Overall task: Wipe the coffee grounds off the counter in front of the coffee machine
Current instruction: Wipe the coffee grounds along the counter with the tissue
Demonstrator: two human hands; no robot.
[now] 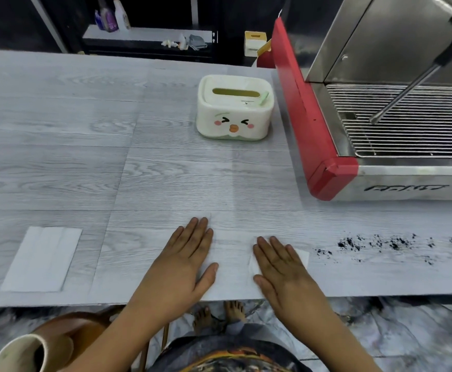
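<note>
Dark coffee grounds (391,244) lie scattered in a band on the grey wood-look counter (139,178), in front of the steel and red coffee machine (334,173) at the right. My right hand (281,267) rests flat, fingers together, on a white tissue (301,257) just left of the grounds. My left hand (184,261) lies flat on the counter beside it, palm down, holding nothing.
A cream tissue box with a cartoon face (234,108) stands behind my hands, left of the machine. A folded white tissue (42,259) lies at the near left. Below the counter edge are a brown chair (66,328) and a pale cup (21,353).
</note>
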